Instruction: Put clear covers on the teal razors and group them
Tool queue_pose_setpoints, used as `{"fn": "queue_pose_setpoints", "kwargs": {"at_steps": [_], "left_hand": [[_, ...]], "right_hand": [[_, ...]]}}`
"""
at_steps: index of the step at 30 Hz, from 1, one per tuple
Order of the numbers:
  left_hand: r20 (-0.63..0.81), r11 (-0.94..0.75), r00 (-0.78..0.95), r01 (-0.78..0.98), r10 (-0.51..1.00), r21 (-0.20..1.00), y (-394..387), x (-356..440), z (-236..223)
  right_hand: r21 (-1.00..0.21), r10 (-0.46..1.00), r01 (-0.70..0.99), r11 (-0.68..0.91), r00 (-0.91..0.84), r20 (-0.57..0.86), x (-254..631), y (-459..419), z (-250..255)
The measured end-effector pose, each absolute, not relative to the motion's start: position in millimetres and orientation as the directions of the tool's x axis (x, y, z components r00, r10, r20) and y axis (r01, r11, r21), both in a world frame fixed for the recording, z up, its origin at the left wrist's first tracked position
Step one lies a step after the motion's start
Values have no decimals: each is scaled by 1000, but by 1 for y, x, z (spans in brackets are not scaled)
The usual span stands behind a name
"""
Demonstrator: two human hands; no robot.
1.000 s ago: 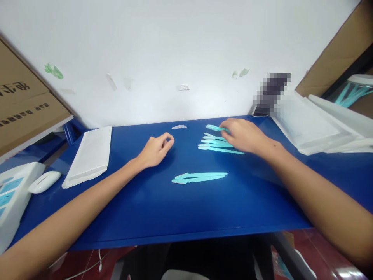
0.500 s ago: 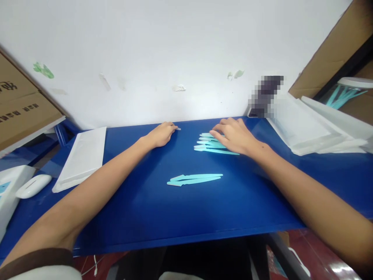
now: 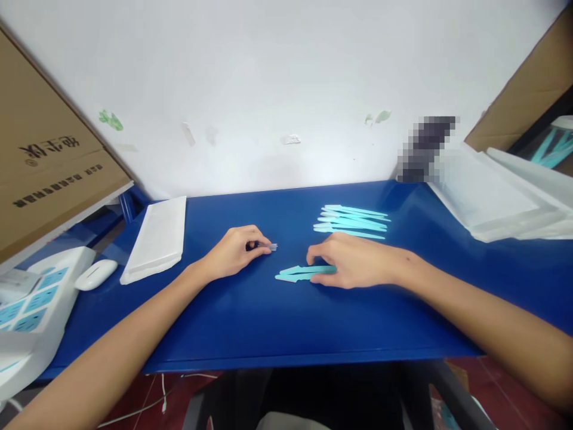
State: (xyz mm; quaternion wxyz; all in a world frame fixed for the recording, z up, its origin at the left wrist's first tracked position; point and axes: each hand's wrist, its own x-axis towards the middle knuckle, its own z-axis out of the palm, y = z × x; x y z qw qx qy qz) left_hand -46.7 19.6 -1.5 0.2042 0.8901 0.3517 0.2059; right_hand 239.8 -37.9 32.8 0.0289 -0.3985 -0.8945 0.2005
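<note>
Two turquoise eyebrow razors lie side by side on the blue table, their wider ends to the left. My right hand is over their handles, thumb on the near edge and curled fingers on the far edge, closed around the pair; the handle ends are hidden under the palm. My left hand pinches a small clear plastic piece between thumb and fingertips, left of the razors. Behind my right hand rests a loose pile of several more turquoise razors.
A white envelope-like packet lies at left, near a white oval case and a white power strip. A cardboard box stands far left. White packets are stacked at right, and a white wall rises behind the table.
My right hand has moved from the razor pile toward me onto the two separate razors. My left hand has come nearer with the clear piece. The view has shifted left.
</note>
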Motion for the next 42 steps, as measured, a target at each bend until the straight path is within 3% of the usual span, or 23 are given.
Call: {"fn": "queue_pose_setpoints", "kwargs": {"at_steps": [6,10,17,22,24,29,42], "left_hand": [[238,-704,690,540,684,461,22,-40,-4],[234,-699,686,544,689,464,22,-41,-4],[236,-685,675,539,700,490,22,-40,-4],[236,-683,673,538,701,494,22,-40,-4],[245,-691,676,536,696,485,23,-40,-5],[260,-728,706,511,659,458,22,-42,-5],[260,-737,723,484,641,471,20,-43,-4]], "right_hand": [[-386,728,681,622,-685,-35,242,-31,29],[-405,755,716,568,-650,-90,245,-30,28],[-323,785,804,499,-577,-224,245,-30,38],[-366,779,812,455,-562,-279,247,-28,36],[-341,773,789,512,-596,-218,248,-27,32],[-149,733,718,680,-671,109,249,-22,22],[-130,696,684,718,-707,123,250,-20,8]]}}
